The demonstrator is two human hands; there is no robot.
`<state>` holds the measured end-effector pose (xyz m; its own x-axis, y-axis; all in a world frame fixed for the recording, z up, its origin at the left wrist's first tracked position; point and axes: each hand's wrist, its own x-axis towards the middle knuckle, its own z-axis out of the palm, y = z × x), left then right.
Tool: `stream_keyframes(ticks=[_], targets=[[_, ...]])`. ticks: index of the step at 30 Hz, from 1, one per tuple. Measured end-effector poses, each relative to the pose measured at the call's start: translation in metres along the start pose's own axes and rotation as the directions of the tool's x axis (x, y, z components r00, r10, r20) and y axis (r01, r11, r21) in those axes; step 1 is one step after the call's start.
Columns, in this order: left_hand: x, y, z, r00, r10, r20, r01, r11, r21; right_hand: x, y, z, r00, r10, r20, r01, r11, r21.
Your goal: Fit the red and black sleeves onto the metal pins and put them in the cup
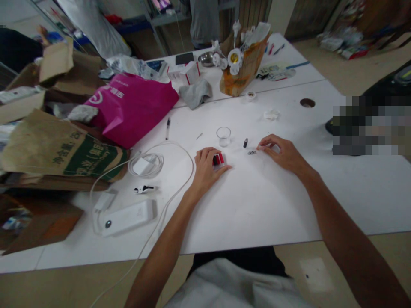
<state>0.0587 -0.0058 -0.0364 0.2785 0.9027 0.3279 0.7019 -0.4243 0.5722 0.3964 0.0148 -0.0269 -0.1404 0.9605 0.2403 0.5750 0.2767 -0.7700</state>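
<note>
My left hand (207,164) curves around a small clear case with red and black pieces (218,159), its thumb stretched along the near side. To the right, my right hand (278,150) has thumb and index finger brought together low over the table; whatever is between them is too small to make out. Just left of those fingertips lie some small dark and silvery parts (252,152). A short black piece (245,143) stands a little behind them. Behind my left hand sits a clear round cup (223,136).
On the left are a coiled white cable (146,166), a white power bank (128,218), a black-and-white tool (145,189), a pen (167,128) and a magenta bag (135,107). Farther back are a grey cloth (195,93) and a brown paper bag (239,75).
</note>
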Motion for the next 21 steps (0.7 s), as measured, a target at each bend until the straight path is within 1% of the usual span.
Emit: stream_keyframes(ticks=[7,11,13,18,21], targets=[[-0.0004,-0.0003,0.0002,1.000,-0.005,-0.006,0.005,1.000,0.025,-0.0010,-0.0022,-0.0007,0.997,-0.068,-0.042,0.066,0.996,-0.054],[-0.0011,-0.0024,0.0016,1.000,0.003,-0.008,-0.003,1.000,0.017,-0.0001,-0.0058,-0.0038,0.996,-0.085,-0.028,0.084,0.996,-0.040],[-0.0012,-0.0030,0.0020,1.000,-0.001,-0.004,0.001,1.000,0.011,0.0001,-0.0058,-0.0046,0.998,-0.061,-0.021,0.060,0.998,-0.020],[-0.0014,-0.0036,0.0024,1.000,-0.015,0.017,0.015,1.000,0.007,0.0005,-0.0009,-0.0030,0.998,0.064,-0.026,-0.062,0.997,0.056],[-0.0017,-0.0038,0.0026,1.000,-0.017,0.025,0.017,1.000,0.010,0.0011,0.0025,-0.0010,0.994,0.100,-0.034,-0.098,0.994,0.055]])
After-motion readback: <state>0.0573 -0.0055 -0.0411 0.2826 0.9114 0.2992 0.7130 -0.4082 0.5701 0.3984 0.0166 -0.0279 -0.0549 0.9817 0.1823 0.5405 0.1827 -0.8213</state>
